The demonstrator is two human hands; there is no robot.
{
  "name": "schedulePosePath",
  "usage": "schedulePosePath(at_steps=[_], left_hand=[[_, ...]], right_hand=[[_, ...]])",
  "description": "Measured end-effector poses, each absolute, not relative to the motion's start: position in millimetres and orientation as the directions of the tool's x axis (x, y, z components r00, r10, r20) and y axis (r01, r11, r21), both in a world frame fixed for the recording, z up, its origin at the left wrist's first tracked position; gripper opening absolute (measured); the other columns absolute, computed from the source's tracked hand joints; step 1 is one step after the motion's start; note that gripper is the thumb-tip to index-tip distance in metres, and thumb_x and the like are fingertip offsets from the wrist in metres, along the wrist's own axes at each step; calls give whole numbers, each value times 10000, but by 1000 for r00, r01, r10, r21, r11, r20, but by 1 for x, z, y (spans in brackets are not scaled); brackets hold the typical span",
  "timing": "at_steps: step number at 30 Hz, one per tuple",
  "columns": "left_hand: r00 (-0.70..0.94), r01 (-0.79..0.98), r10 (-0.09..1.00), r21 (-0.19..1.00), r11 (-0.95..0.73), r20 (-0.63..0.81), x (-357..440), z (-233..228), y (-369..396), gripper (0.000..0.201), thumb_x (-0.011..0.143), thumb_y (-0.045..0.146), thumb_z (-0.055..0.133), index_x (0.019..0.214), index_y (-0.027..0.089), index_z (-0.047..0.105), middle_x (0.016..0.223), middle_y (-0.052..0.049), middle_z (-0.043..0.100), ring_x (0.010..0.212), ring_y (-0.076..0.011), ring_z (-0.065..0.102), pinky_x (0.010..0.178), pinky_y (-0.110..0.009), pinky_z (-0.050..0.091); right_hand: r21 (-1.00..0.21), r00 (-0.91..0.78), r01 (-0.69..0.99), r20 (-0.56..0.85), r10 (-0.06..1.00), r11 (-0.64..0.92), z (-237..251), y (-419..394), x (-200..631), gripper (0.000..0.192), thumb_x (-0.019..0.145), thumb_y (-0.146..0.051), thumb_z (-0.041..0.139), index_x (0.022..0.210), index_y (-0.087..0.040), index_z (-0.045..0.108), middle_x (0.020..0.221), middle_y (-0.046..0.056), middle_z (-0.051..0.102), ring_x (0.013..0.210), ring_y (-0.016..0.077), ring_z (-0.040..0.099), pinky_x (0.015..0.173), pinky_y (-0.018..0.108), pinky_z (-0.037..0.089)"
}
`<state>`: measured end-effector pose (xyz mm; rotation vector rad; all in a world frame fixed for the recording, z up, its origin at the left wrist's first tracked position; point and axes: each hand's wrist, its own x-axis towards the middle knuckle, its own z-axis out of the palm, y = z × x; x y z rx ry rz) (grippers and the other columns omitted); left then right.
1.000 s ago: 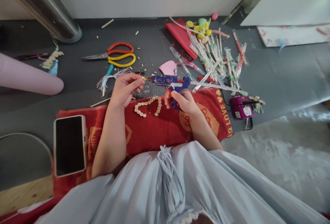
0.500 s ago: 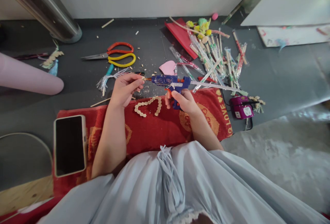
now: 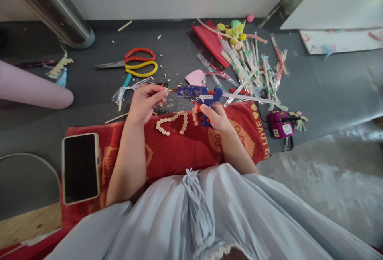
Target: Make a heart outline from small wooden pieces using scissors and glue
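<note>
Right hand (image 3: 216, 117) grips glue gun (image 3: 200, 94); left hand (image 3: 145, 104) pinches small piece at nozzle, above heart shape (image 3: 172, 122).

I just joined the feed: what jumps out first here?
The blue glue gun at centre, gripped by the right hand, its nozzle meeting a tiny piece pinched in the left hand. Just below lies a heart outline of pale bits on the red towel; red and yellow scissors lie beyond.

scissors (image 3: 131, 63), phone (image 3: 80, 168), wrapped sticks (image 3: 254, 72)
</note>
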<state>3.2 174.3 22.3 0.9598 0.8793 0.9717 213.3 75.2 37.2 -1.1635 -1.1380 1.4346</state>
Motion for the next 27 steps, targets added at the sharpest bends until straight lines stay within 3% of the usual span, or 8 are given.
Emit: schedulePosePath(at_steps=[17, 27], left_hand=[[324, -272, 937, 935, 226, -132, 3, 21, 175, 248, 611, 267, 908, 718, 181, 702, 621, 35, 670, 528, -46, 603, 479, -130, 456], [302, -238, 935, 935, 265, -188, 4, 25, 174, 219, 602, 250, 887, 706, 187, 705, 622, 35, 673, 525, -46, 598, 480, -134, 455]], right_hand=[[-983, -149, -129, -114, 982, -134, 36, 75, 213, 484, 831, -641, 664, 741, -166, 647, 631, 2, 677, 506, 100, 625, 535, 234, 524], [-983, -143, -99, -138, 980, -153, 36, 75, 215, 486, 836, -651, 645, 738, -176, 650, 651, 5, 679, 524, 104, 625, 541, 238, 521]])
